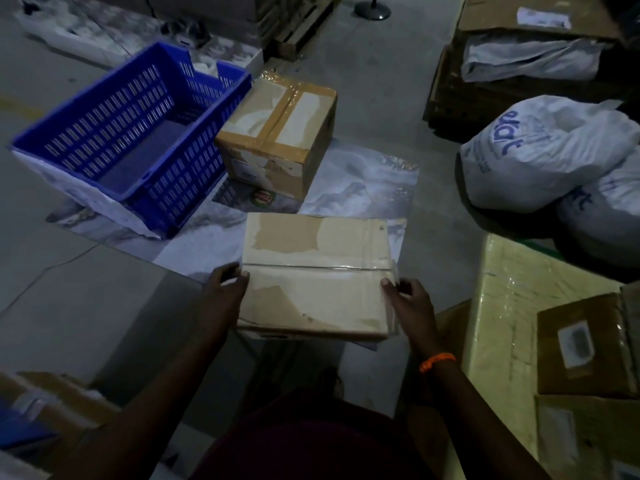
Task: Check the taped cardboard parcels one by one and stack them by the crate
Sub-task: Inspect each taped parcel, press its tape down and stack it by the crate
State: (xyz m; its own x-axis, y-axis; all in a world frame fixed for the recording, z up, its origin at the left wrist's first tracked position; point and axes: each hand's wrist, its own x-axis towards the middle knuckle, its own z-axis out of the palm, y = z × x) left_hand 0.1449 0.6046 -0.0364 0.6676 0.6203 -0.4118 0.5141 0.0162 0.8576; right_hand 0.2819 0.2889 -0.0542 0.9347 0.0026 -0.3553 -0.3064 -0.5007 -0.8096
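both hands, left hand (pixel 227 282) and right hand (pixel 407 297), grip opposite sides of a flat taped parcel (pixel 317 275); another taped box (pixel 278 133) stands just beside the blue crate (pixel 131 133).

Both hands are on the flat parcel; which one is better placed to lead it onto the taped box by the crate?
Left, probably. The left hand grips the flat parcel by the edge nearer the taped box and blue crate, ahead-left. The right hand holds the opposite edge.
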